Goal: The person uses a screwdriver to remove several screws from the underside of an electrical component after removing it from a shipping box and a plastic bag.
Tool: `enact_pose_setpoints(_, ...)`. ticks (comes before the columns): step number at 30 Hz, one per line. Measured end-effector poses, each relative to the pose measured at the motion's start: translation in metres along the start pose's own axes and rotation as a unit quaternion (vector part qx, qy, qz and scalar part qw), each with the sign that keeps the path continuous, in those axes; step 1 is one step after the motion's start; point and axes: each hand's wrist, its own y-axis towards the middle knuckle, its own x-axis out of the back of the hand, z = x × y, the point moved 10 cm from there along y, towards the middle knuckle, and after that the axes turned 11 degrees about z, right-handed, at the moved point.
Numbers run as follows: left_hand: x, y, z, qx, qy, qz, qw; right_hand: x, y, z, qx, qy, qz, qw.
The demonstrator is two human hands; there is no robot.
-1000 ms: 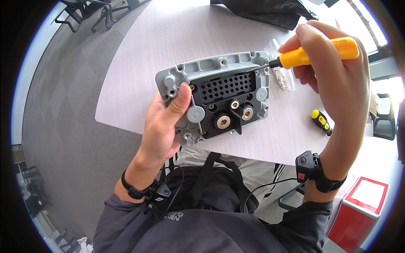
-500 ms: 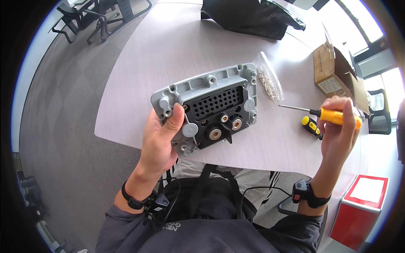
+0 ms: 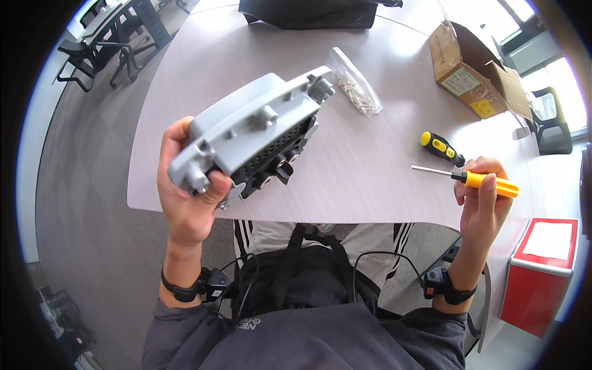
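My left hand (image 3: 188, 197) grips a grey metal housing (image 3: 246, 123) by its near left corner, thumb on the front and fingers behind. The housing is held tilted above the table, its black connector face (image 3: 274, 160) turned down and toward me. Pinched in my right hand (image 3: 484, 200) is a screwdriver with an orange handle (image 3: 490, 184); its shaft points left, apart from the housing. A black and yellow tool handle (image 3: 441, 148) lies on the table just beyond that screwdriver. Past the housing, a clear plastic bag (image 3: 354, 83) contains small metal screw-like parts.
The pale table (image 3: 364, 179) has a curved edge close to my lap. An open cardboard box (image 3: 459, 71) stands at the far right, and a black plastic bag (image 3: 308, 13) at the back. Right of the table is a red box (image 3: 536, 296) with a white sheet on top.
The housing has moved left and tipped, so its connector face shows less and its grey back shows more. My right hand, still with the screwdriver, is slightly lower in view. The view itself has shifted.
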Motion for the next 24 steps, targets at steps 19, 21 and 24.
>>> enact_pose_setpoints(19,-0.093,-0.018,-0.048,-0.287,0.511,0.295,0.755,-0.008,-0.001,-0.01,-0.006,-0.003,0.032,0.999)
enact_pose_setpoints(21,-0.089,-0.021,-0.049,-0.297,0.525,0.274,0.749,-0.008,-0.001,-0.012,-0.009,-0.013,0.017,1.0)
enact_pose_setpoints(24,-0.082,-0.024,-0.043,-0.289,0.538,0.255,0.749,-0.015,0.003,-0.012,-0.002,-0.022,0.035,0.999)
